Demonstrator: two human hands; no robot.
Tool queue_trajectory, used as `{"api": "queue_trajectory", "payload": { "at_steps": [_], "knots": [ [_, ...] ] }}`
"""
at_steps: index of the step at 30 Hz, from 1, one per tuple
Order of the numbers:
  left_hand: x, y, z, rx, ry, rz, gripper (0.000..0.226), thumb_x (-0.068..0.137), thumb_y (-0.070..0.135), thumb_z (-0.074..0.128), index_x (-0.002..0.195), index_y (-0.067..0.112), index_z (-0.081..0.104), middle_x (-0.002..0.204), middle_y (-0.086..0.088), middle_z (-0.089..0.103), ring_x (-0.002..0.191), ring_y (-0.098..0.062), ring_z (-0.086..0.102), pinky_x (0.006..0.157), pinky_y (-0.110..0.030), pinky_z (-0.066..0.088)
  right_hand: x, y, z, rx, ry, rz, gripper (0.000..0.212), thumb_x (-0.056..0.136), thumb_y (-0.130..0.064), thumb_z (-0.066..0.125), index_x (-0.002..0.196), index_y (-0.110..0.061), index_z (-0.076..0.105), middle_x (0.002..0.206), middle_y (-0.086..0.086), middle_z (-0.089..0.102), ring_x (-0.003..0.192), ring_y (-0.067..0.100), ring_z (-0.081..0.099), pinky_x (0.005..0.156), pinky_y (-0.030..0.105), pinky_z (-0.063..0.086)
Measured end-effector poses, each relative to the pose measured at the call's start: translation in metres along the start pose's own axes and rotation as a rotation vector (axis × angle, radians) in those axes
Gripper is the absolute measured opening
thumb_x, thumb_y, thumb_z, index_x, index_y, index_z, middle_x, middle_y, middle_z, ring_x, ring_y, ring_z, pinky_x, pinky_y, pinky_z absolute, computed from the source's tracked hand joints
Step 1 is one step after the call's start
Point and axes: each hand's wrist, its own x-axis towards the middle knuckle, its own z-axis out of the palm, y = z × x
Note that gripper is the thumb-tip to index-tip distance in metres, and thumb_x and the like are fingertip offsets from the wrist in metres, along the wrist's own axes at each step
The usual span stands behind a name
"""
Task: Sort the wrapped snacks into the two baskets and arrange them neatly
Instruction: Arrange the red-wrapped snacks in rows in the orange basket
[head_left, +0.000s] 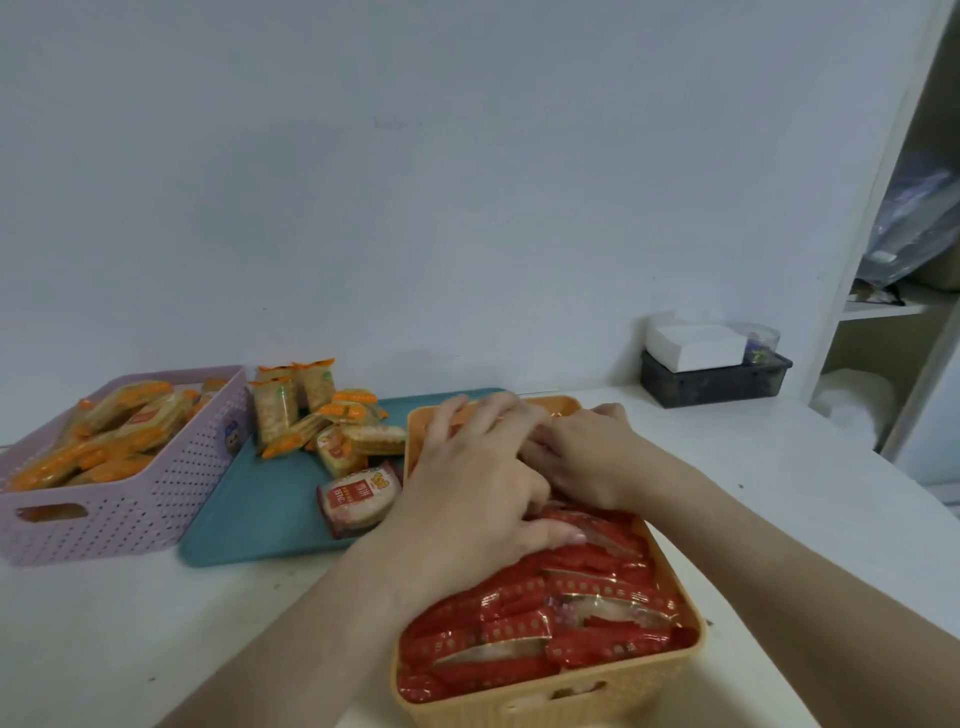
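An orange basket (670, 680) in front of me is packed with red wrapped snacks (561, 623) standing in rows. My left hand (478, 483) lies palm down on the far rows, thumb pressed on a red pack. My right hand (587, 452) sits beside it over the basket's far end, fingers curled among the packs; what they grip is hidden. A pink basket (130, 499) at the left holds orange wrapped snacks (104, 441). On the teal tray (260, 519) between the baskets lie several loose orange snacks (322, 415) and one red-and-white pack (358, 499).
A dark box (711, 379) with white tissues on top stands against the wall at the back right. A white shelf unit (883, 312) rises at the right edge. The white tabletop (156, 623) runs to the wall behind.
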Motion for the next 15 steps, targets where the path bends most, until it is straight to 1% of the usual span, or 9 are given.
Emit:
{"api": "queue_trajectory", "payload": {
  "at_steps": [2,4,6,8,10,12,13,14,15],
  "knots": [
    [0.000,0.004,-0.004,0.022,0.029,0.075,0.046,0.082,0.069,0.047,0.073,0.033,0.074,0.137,0.012,0.045,0.131,-0.013,0.026,0.108,-0.041,0.008,0.000,0.001,-0.001,0.019,0.015,0.013,0.038,0.100,-0.038,0.024,0.097,-0.024,0.059,0.086,-0.007,0.066,0.087,0.016,0.055,0.088,0.040,0.026],
    [-0.003,0.004,-0.009,-0.077,-0.071,0.025,0.049,0.088,0.068,0.041,0.084,0.035,0.076,0.143,0.016,0.035,0.131,-0.009,0.017,0.108,-0.040,0.006,-0.001,0.004,-0.002,0.045,0.011,0.048,0.041,0.099,-0.037,0.029,0.084,-0.018,0.062,0.076,-0.005,0.062,0.079,0.015,0.051,0.091,0.040,0.030],
    [-0.008,-0.002,-0.013,-0.152,-0.163,-0.006,0.055,0.092,0.066,0.031,0.088,0.034,0.076,0.151,0.019,0.027,0.133,-0.005,0.012,0.110,-0.040,0.003,-0.001,0.005,-0.003,0.081,0.033,0.092,0.042,0.098,-0.036,0.032,0.074,-0.016,0.060,0.068,-0.004,0.058,0.074,0.014,0.049,0.093,0.042,0.033],
    [-0.015,-0.010,-0.015,-0.244,-0.067,0.002,0.058,0.094,0.065,0.030,0.084,0.030,0.076,0.148,0.020,0.034,0.134,-0.005,0.018,0.110,-0.034,0.007,-0.003,0.004,-0.003,0.098,0.086,0.107,0.042,0.096,-0.036,0.034,0.061,-0.020,0.052,0.061,-0.003,0.054,0.067,0.009,0.047,0.093,0.041,0.032],
    [-0.025,-0.026,-0.020,-0.444,0.179,-0.134,0.044,0.093,0.055,0.042,0.083,0.028,0.075,0.126,0.022,0.055,0.122,-0.001,0.039,0.104,-0.022,0.025,-0.006,0.002,-0.006,0.082,0.207,0.081,0.041,0.094,-0.037,0.037,0.058,-0.023,0.049,0.062,-0.002,0.056,0.070,0.008,0.049,0.094,0.038,0.030],
    [-0.033,-0.055,-0.019,-0.586,0.387,-0.362,0.015,0.091,0.035,0.059,0.082,0.030,0.070,0.096,0.020,0.066,0.095,0.000,0.057,0.087,-0.019,0.044,-0.009,-0.001,-0.013,0.068,0.352,0.060,0.035,0.095,-0.037,0.041,0.069,-0.026,0.062,0.073,-0.006,0.064,0.082,0.010,0.056,0.094,0.036,0.030],
    [-0.037,-0.073,-0.016,-0.545,0.416,-0.476,0.008,0.088,0.026,0.064,0.083,0.031,0.068,0.087,0.017,0.067,0.087,-0.002,0.061,0.080,-0.022,0.049,-0.008,-0.004,-0.019,0.099,0.407,0.048,0.031,0.095,-0.035,0.044,0.078,-0.025,0.067,0.079,-0.009,0.068,0.085,0.011,0.058,0.095,0.037,0.033],
    [-0.043,-0.092,-0.009,-0.433,0.374,-0.571,0.010,0.086,0.021,0.066,0.085,0.031,0.065,0.085,0.014,0.067,0.084,-0.004,0.062,0.076,-0.027,0.051,-0.007,-0.009,-0.027,0.168,0.433,0.041,0.028,0.095,-0.033,0.046,0.086,-0.024,0.071,0.086,-0.011,0.070,0.087,0.011,0.060,0.094,0.039,0.038],
    [-0.051,-0.112,0.000,-0.277,0.258,-0.645,0.010,0.085,0.024,0.066,0.090,0.031,0.062,0.090,0.012,0.067,0.089,-0.010,0.062,0.076,-0.032,0.051,-0.001,-0.017,-0.036,0.251,0.434,0.032,0.025,0.095,-0.030,0.048,0.093,-0.023,0.072,0.093,-0.012,0.071,0.090,0.011,0.061,0.093,0.039,0.042]
  ]
}}
